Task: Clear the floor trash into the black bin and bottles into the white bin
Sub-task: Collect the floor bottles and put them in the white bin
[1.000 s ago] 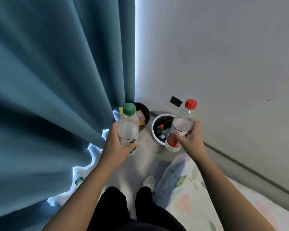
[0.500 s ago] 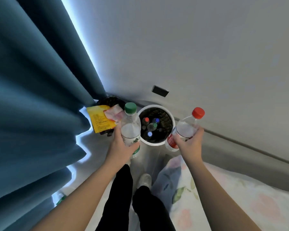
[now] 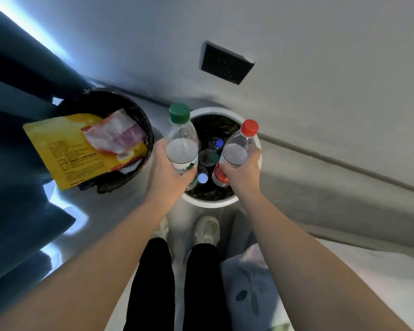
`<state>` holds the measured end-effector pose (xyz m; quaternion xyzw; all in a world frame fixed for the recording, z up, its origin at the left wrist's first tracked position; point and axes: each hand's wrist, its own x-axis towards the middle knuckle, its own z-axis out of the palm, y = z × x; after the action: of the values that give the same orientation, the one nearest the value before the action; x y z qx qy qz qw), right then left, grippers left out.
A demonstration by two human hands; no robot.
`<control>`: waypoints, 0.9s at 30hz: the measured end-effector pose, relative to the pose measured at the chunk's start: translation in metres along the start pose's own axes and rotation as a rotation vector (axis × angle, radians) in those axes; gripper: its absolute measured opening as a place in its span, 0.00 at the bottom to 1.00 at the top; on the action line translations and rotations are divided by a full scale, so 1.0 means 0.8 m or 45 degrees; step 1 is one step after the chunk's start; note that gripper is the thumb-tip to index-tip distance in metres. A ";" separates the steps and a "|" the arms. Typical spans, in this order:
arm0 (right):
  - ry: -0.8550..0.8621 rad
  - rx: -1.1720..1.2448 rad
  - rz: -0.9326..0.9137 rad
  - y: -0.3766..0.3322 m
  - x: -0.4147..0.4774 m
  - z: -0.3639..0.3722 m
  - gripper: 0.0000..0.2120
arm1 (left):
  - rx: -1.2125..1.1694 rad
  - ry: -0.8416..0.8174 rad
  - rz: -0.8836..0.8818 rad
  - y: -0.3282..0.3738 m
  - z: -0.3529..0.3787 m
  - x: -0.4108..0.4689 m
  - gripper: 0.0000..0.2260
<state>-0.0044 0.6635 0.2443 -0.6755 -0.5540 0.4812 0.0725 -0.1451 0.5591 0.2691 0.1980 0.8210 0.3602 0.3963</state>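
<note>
My left hand [image 3: 164, 174] grips a clear bottle with a green cap [image 3: 181, 139], upright over the left side of the white bin [image 3: 210, 202]. My right hand [image 3: 244, 174] grips a clear bottle with a red cap and red label [image 3: 236, 151], tilted over the bin's right side. Several bottles lie inside the white bin. To its left stands the black bin [image 3: 139, 115], filled with a yellow packet [image 3: 65, 149] and a pink-white wrapper [image 3: 112, 134] that stick out over its rim.
Both bins stand against a grey wall with a dark socket plate [image 3: 226, 63]. A blue curtain [image 3: 14, 96] hangs at the left. My feet [image 3: 206, 229] are just in front of the white bin. A floral bedsheet [image 3: 256, 295] lies at the lower right.
I have come closer to the bins and look down on them. Both hands have carried their bottles from in front of the white bin to directly above its opening.
</note>
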 end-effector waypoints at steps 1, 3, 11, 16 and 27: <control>-0.006 -0.023 0.026 0.010 0.015 0.008 0.34 | 0.006 -0.001 -0.001 -0.009 0.010 0.012 0.34; -0.026 -0.096 0.059 0.030 0.046 0.024 0.34 | 0.020 -0.006 0.001 -0.027 0.029 0.033 0.34; -0.213 -0.429 0.248 0.080 0.106 0.068 0.28 | 0.129 -0.061 0.026 -0.065 0.062 0.066 0.29; -0.283 -0.626 0.306 0.076 0.123 0.068 0.21 | 0.201 -0.101 -0.034 -0.061 0.072 0.085 0.30; -0.378 -0.665 0.097 0.072 0.093 0.041 0.20 | 0.244 -0.121 -0.227 -0.058 0.089 0.107 0.28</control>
<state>0.0046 0.6887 0.1484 -0.6138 -0.6377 0.4185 -0.2035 -0.1425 0.6116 0.1611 0.1779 0.8464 0.2336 0.4443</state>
